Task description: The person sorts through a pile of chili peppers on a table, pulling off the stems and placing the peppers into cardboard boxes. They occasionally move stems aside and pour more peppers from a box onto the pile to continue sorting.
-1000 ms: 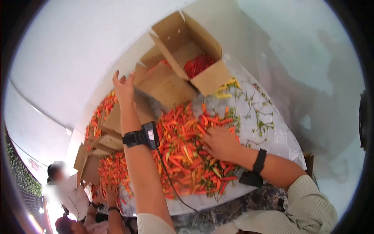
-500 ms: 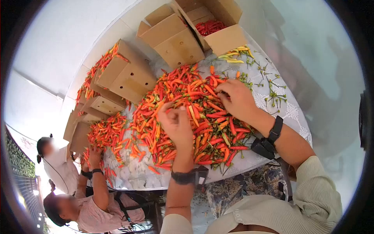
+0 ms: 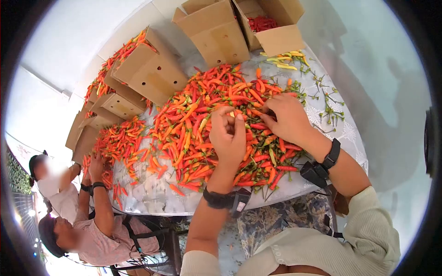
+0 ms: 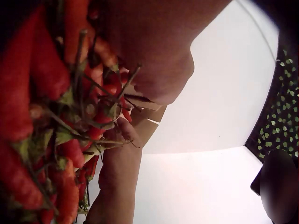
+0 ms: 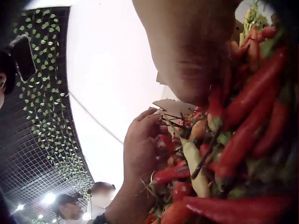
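Observation:
Red and orange chili peppers (image 3: 186,133) lie in a large heap, many with green stems. Above its middle, my left hand (image 3: 228,138) is raised, thumb and fingertips pinching a small pale chili (image 3: 232,114). My right hand (image 3: 289,118) reaches into the heap's right side with bent fingers among the peppers; its fingertips are partly hidden, so whether it grips one cannot be told. The right wrist view shows my left hand (image 5: 142,147) beside stems and a pale green chili (image 5: 195,168). Red peppers (image 4: 51,70) fill the left wrist view's left side.
Cardboard boxes (image 3: 152,69) line the table's back, one holding dark red chilies (image 3: 262,24). Yellow chilies (image 3: 287,60) and loose green stems (image 3: 329,103) lie at the right. Two people sit at the left, one in a pink top (image 3: 108,239) with hands at the peppers.
My left hand has come down from near the boxes to the heap, then slightly right and up, closer to my right hand. The head view has shifted, showing more of the people.

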### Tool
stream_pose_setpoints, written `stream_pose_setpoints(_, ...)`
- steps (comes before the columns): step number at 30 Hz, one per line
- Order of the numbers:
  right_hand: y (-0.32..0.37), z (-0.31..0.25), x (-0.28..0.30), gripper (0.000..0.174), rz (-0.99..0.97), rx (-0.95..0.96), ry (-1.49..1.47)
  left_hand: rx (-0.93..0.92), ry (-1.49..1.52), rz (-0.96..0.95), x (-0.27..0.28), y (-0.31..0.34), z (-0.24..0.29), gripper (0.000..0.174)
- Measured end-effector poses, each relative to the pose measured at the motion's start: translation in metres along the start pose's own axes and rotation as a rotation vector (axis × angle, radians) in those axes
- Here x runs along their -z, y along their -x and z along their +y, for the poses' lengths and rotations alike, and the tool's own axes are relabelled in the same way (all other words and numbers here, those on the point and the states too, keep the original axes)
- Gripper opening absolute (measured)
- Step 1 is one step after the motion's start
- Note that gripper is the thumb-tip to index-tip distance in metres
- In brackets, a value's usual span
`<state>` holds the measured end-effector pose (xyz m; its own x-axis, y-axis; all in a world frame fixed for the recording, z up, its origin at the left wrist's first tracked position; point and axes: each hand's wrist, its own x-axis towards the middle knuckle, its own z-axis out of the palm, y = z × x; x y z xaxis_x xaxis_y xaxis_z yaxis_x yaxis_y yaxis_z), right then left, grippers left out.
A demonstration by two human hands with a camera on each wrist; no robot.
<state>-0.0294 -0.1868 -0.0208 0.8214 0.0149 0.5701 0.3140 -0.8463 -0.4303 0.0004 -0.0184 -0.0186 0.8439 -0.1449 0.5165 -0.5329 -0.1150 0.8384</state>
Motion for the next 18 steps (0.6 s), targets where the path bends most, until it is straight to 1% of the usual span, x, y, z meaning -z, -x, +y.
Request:
stream_pose_setpoints(1,0.0,0.003,-0.002,0.013,0.007,-0.012,0.0,-0.015,-0.004,-0.012,0.0,-0.001,0.0,0.015)
stream_pose_setpoints(3,-0.001,0.003,-0.003,0.012,0.128,-0.035,-0.067,-0.043,-0.007,-0.049,0.0,0.0,-0.001,0.009)
stream_pose_setpoints(4,0.0,0.002,-0.003,0.012,0.184,-0.046,-0.097,-0.035,0.01,-0.075,-0.001,0.001,0.0,0.009)
stream_pose_setpoints(7,-0.003,-0.012,0.008,0.011,0.226,-0.176,-0.464,0.018,0.059,-0.137,-0.003,0.005,0.003,0.014)
stream_pose_setpoints(9,0.002,-0.021,0.013,0.012,0.178,-0.135,-0.581,0.062,0.08,-0.193,-0.002,0.003,-0.002,0.02)
stream_pose_setpoints(10,0.004,-0.025,0.014,0.013,0.163,-0.114,-0.638,0.065,0.096,-0.182,-0.001,0.002,-0.003,0.021)
stream_pose_setpoints(11,0.005,-0.026,0.012,0.013,0.126,-0.05,-0.646,0.068,0.11,-0.173,0.001,0.001,-0.004,0.023)
stream_pose_setpoints(12,0.005,-0.025,0.009,0.013,0.121,0.041,-0.58,0.074,0.125,-0.164,0.001,0.001,-0.004,0.025)
stream_pose_setpoints(13,0.005,-0.023,0.005,0.013,0.115,0.129,-0.515,-0.003,0.165,-0.18,0.0,0.0,-0.006,0.027)
stream_pose_setpoints(14,0.006,-0.021,0.001,0.014,0.109,0.215,-0.449,0.043,0.202,-0.189,0.0,0.0,-0.005,0.027)
stream_pose_setpoints(15,0.006,-0.02,0.0,0.014,0.103,0.24,-0.441,0.089,0.239,-0.195,0.001,0.001,-0.003,0.028)
stream_pose_setpoints(16,0.008,-0.021,0.002,0.014,0.11,0.134,-0.498,0.136,0.277,-0.197,0.002,0.003,-0.002,0.028)
stream_pose_setpoints(18,0.009,-0.028,0.011,0.014,0.118,-0.063,-0.606,0.152,0.272,-0.226,0.002,0.005,-0.003,0.029)
